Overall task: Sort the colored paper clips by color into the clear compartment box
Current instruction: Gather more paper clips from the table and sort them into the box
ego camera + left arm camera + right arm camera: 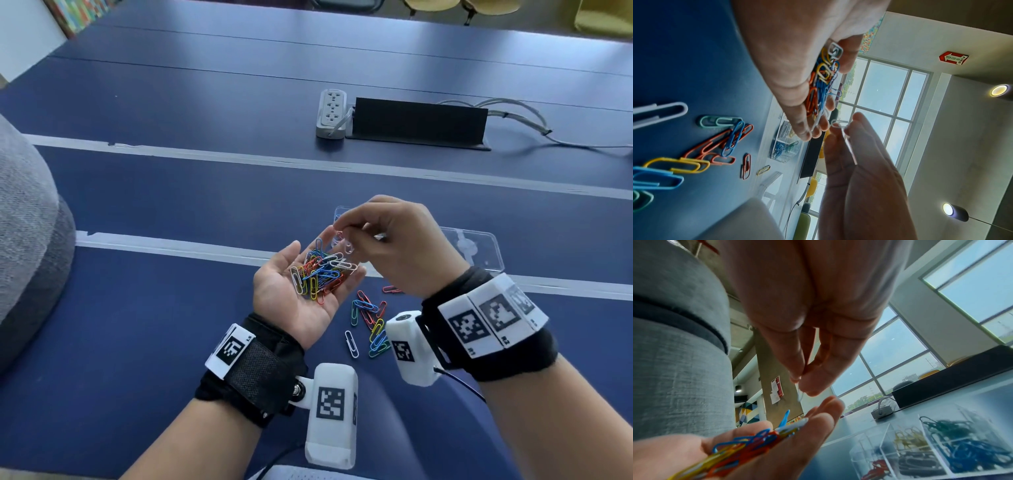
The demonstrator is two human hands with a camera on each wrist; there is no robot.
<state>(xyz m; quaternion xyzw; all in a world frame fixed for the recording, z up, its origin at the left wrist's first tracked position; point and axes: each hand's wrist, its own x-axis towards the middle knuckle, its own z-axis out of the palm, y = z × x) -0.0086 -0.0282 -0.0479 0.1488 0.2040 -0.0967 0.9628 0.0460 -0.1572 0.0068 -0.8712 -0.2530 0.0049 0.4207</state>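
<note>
My left hand (279,291) lies palm up above the blue table, fingers relaxed, carrying a heap of mixed clips (320,272) in red, blue, yellow and white. My right hand (394,240) hovers over the left fingertips and pinches a single white clip (348,247) between thumb and forefinger; the left wrist view shows this white clip (839,124) too. The clear compartment box (941,443) stands just behind the hands, with blue, dark green, yellow, black and red clips in separate cells. In the head view the hands hide most of the box (342,210).
Loose clips (370,322) lie on the table below my right wrist. The box's clear lid (476,246) lies to the right. A power strip (332,113) and a black cable housing (418,120) sit further back. A grey cushion (27,222) bulges at left.
</note>
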